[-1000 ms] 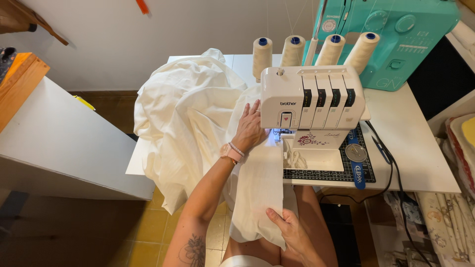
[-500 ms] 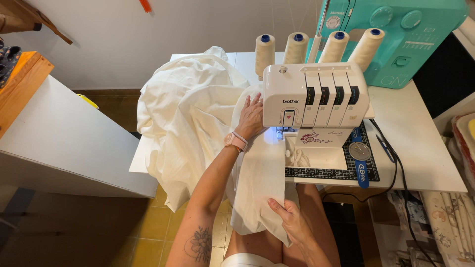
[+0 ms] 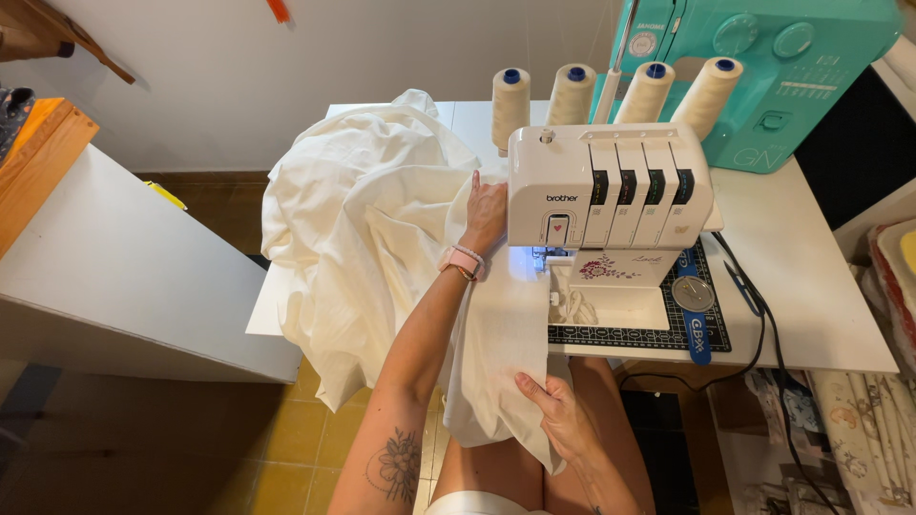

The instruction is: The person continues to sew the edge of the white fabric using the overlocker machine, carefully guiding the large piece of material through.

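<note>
The left hand (image 3: 487,212) stays flat on the white fabric (image 3: 382,229) beside the white serger (image 3: 611,186), fingers spread, grip open. The right hand (image 3: 553,412) has slid slightly up the hanging strip, pinching its edge below the tabletop (image 3: 811,286). The fabric remains heaped left of the machine.

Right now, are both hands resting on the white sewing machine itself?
No: the left hand lies on the white fabric beside the machine, and the right hand holds the fabric's lower edge.
</note>
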